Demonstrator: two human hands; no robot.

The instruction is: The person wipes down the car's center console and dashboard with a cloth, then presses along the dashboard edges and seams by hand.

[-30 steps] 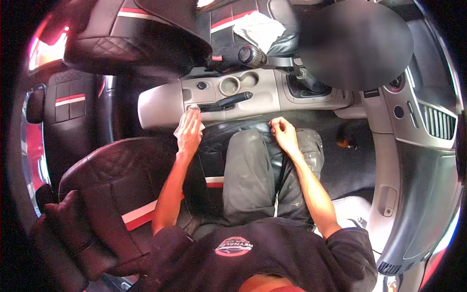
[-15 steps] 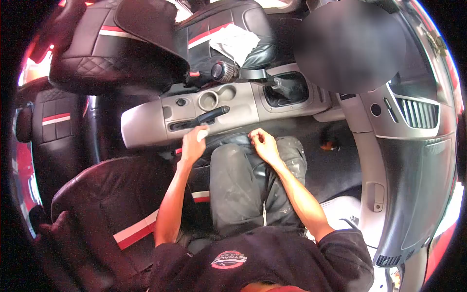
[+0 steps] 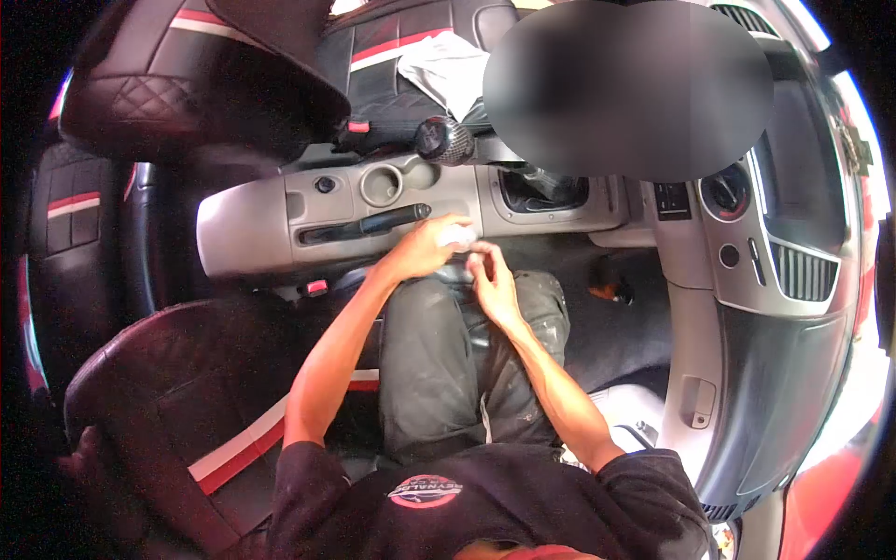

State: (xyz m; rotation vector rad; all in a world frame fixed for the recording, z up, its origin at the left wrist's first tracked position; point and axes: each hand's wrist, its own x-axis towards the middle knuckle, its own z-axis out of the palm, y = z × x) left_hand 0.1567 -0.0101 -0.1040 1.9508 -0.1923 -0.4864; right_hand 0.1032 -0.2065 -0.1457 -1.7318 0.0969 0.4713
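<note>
My left hand (image 3: 425,250) is closed around a small white object (image 3: 457,236), perhaps a wad of cloth or paper; its kind is not clear. It is just in front of the handbrake lever (image 3: 392,220), over the near edge of the grey centre console (image 3: 243,224). My right hand (image 3: 495,285) is beside it, above my knees, with its fingers curled and the index fingertip close to the white object. Whether those fingers pinch anything is too small to tell.
Beyond the console, a white cloth (image 3: 448,70) lies on the black seat. A gear knob (image 3: 443,140) stands near the cup holder (image 3: 381,185). The dashboard (image 3: 789,373) is on the right, and a black seat (image 3: 187,392) with a red-and-white stripe is at the lower left.
My left hand has moved right with the white object, from beside the handbrake's base to my right hand. My right hand's index finger now reaches towards it. The whole view has shifted slightly.
</note>
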